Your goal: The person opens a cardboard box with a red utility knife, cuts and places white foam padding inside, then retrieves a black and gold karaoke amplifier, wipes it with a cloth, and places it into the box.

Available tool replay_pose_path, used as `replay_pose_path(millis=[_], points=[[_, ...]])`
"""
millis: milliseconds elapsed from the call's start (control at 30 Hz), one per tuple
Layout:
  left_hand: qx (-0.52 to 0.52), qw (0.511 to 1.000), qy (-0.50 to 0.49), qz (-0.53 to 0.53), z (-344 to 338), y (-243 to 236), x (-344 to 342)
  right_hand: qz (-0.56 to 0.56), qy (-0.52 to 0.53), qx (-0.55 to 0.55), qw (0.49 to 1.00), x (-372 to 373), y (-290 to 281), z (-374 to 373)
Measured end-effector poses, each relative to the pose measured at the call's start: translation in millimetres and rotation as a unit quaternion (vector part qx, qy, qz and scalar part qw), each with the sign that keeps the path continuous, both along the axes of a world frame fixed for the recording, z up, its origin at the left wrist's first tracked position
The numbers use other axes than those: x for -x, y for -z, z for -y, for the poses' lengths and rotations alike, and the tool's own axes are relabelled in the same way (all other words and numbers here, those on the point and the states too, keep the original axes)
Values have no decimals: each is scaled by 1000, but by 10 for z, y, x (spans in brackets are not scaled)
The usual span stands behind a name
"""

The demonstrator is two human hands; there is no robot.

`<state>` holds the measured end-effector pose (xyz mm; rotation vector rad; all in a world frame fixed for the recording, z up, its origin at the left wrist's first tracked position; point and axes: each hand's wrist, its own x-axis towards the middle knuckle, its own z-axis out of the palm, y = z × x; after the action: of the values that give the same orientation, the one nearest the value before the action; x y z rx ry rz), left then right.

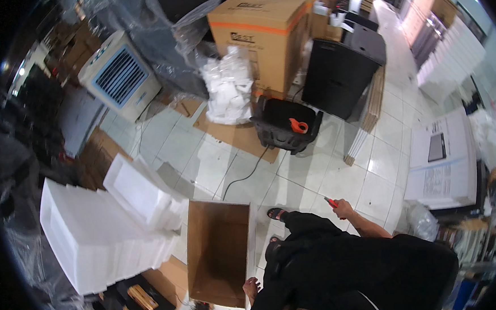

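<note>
- In the head view, pale square tiles covered the floor (369, 190), and an open carton (219, 253), brown inside, stood on it with its mouth upward and its inside in view.
- Left of the carton leaned a tall stack of white foam pieces (105, 237); below that stack, toward the carton's lower left, lay a black tray (163, 308) with tan pieces.
- Beyond the carton stood a black plastic tub (275, 136) with an orange tape dispenser (298, 126) on top, and beside it a clear bag of white scraps (229, 91).
- Farther beyond the carton were a large taped brown box (263, 34), a black cabinet (339, 72) and, up to the left, an air cooler (121, 77).
- Well to the carton's right stood a white printed box (442, 166).
- The left hand (251, 289) was at the carton's lower right edge, fingers bent; whether its grip was clamped on the rim could not be told.
- The right hand (343, 209) was up and to the right of the carton, well apart from it, its grip closed around a small red tool (332, 202) that pointed toward the carton's side.
</note>
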<state>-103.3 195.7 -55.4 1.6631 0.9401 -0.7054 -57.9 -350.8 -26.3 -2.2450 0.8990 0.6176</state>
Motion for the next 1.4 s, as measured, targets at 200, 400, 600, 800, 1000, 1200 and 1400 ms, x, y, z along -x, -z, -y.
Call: replay_pose_path(millis=[200, 400, 600, 800, 1000, 1200, 1400], points=[[37, 998, -13, 55, -150, 147, -433, -36, 27, 57, 997, 945, 6, -404], [-62, 942, 290, 156, -13, 476, -345, -3, 192, 40, 981, 1376, 165, -197], [-257, 627, 726, 114, 159, 627, -449, 151, 300, 27, 942, 607, -105, 747], [-190, 859, 476, 2, 1142, 300, -1125, 259, 302, -140, 907, -1022, -699, 2020], [-79, 902, 424, 18, 2842, -65, -2103, 194, 331, -271, 883, -1522, -946, 3028], [-28, 825, 564, 14, 4220, -99, -3083, 203, 315, -306, 875, -1183, -1065, 3485], [-30, 731, 682, -14, 4999, 28, -3738, 148, 590, -96, 788, 675, -861, 2760]])
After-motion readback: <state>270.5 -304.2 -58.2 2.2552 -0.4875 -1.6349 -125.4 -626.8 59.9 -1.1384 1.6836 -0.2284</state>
